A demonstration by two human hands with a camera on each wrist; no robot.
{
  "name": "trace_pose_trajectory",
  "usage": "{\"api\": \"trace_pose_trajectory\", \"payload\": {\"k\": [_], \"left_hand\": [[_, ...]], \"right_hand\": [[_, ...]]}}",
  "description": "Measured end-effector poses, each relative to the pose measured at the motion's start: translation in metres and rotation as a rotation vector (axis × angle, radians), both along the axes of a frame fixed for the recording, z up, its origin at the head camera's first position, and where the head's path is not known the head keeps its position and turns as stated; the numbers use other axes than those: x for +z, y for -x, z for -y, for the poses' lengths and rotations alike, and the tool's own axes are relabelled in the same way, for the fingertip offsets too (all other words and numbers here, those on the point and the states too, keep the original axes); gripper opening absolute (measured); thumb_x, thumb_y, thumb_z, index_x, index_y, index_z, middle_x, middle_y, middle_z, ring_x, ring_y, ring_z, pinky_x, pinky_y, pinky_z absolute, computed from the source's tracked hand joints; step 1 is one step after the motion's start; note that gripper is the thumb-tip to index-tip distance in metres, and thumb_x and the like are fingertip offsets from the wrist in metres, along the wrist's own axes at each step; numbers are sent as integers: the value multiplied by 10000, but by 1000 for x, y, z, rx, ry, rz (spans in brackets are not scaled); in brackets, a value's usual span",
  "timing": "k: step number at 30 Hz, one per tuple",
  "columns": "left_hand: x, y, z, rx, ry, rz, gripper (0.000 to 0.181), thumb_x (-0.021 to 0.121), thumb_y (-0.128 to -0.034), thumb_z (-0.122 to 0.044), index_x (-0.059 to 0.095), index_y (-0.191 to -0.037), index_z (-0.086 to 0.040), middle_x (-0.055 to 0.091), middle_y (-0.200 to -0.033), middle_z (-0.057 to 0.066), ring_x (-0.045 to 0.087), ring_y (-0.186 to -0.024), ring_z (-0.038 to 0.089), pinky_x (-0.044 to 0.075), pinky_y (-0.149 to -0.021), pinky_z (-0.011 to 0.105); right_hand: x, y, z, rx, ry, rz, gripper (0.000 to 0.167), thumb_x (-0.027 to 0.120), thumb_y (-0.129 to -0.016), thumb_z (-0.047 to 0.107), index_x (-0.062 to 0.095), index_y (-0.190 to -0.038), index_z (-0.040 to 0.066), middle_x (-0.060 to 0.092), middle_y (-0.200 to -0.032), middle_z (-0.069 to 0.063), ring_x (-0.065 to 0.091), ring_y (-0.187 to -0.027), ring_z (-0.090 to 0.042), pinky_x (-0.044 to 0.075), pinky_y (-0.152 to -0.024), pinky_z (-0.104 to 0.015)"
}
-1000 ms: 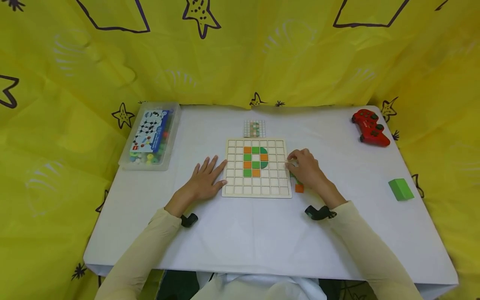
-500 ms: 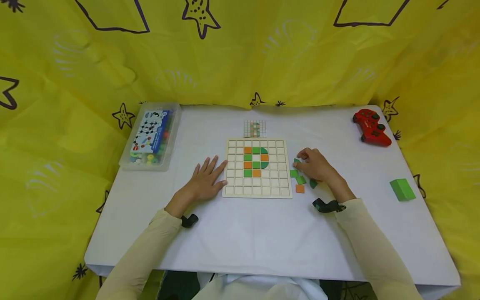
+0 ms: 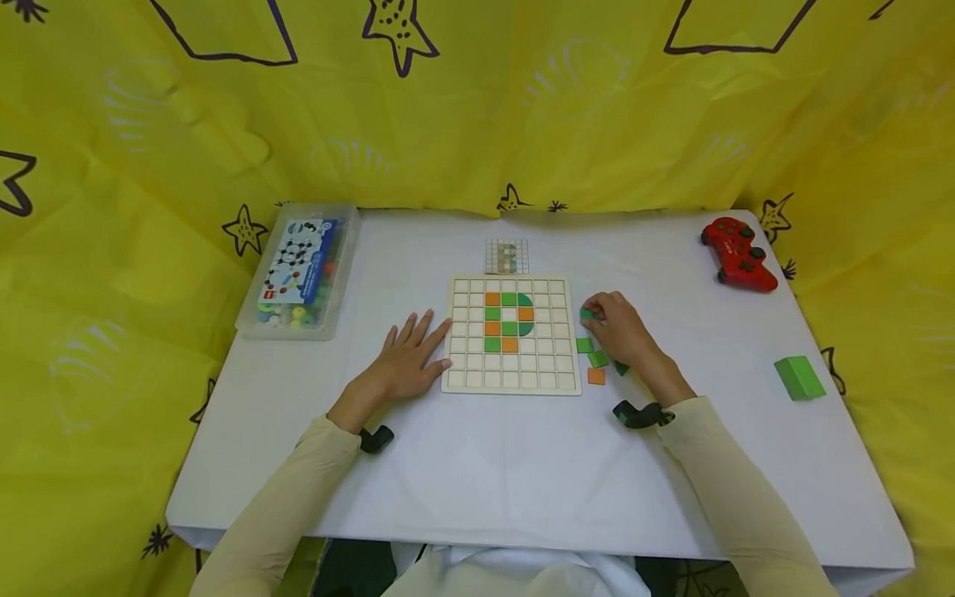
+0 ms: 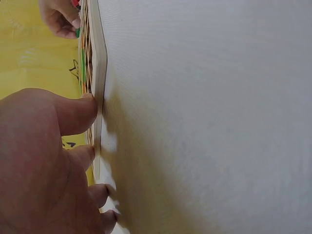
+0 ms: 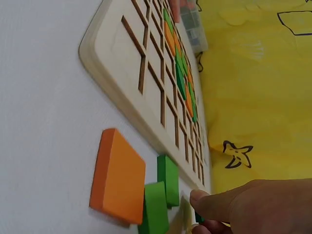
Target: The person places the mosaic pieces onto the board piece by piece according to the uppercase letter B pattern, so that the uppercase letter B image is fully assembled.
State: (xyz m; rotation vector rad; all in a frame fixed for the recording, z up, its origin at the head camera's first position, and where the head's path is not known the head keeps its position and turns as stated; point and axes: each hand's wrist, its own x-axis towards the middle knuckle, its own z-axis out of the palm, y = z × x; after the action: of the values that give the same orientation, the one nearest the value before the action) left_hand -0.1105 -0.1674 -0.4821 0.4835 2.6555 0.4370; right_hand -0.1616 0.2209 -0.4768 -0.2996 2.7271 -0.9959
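I am pinching a dark green piece in my right hand, just right of the grid board. Nearer, two green squares and one orange square are lying, and my hand is partly hiding another dark piece. My left hand is touching the board's left edge, fingers spread. Beyond, a pattern card is lying; a plastic box is resting far left, a red gamepad far right. White cloth is lying under all; yellow curtain is hanging behind.

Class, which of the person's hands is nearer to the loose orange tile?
Right. The right hand is just beyond the loose orange tile, pinching a green piece; the left hand touches the left edge of the board, across from the tile.
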Motion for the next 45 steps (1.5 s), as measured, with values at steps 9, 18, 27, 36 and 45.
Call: {"api": "trace_pose_trajectory", "payload": {"k": [9, 18, 27, 36, 45], "left_hand": [[0, 1, 0, 6, 4, 5, 737, 394, -1112, -533, 69, -1718, -269, -52, -1784, 102, -102, -1636, 375, -34, -1282, 643], [1, 2, 1, 1, 1, -14, 738, 406, -1111, -526, 80, -1719, -263, -40, -1784, 110, -91, -1636, 381, -27, -1280, 652], [0, 2, 2, 3, -7, -8, 738, 411, -1111, -515, 81, -1719, -257, -44, -1782, 115, -94, -1635, 383, -28, -1277, 657], [0, 1, 0, 6, -14, -4, 732, 415, -1112, -506, 101, -1719, -244, -28, -1783, 122, -84, -1635, 391, -25, -1276, 662], [-2, 2, 0, 5, -1, 1, 734, 405, -1112, -515, 89, -1719, -250, -39, -1783, 116, -92, -1635, 386, -27, -1278, 658]], "right_hand": [[4, -24, 47, 105, 15, -29, 302, 654, -1054, 91, 615, -1315, -55, 571, -1227, -209, 609, -1152, -364, 518, -1013, -498], [2, -42, 79, 132, -29, -50, 291, 684, -1039, 102, 657, -1304, -16, 603, -1189, -137, 610, -1131, -288, 558, -960, -416], [3, -42, 84, 151, 3, -78, 199, 694, -1024, 71, 654, -1211, 15, 611, -1129, -125, 603, -1058, -280, 536, -913, -426], [4, -43, 90, 133, -28, -69, 77, 705, -1019, 72, 716, -1080, 26, 613, -1069, -101, 568, -995, -254, 510, -866, -380], [-3, -46, 86, 136, 9, -83, 119, 688, -1029, 78, 714, -1128, 17, 603, -1125, -112, 585, -1067, -275, 535, -920, -409]]}}
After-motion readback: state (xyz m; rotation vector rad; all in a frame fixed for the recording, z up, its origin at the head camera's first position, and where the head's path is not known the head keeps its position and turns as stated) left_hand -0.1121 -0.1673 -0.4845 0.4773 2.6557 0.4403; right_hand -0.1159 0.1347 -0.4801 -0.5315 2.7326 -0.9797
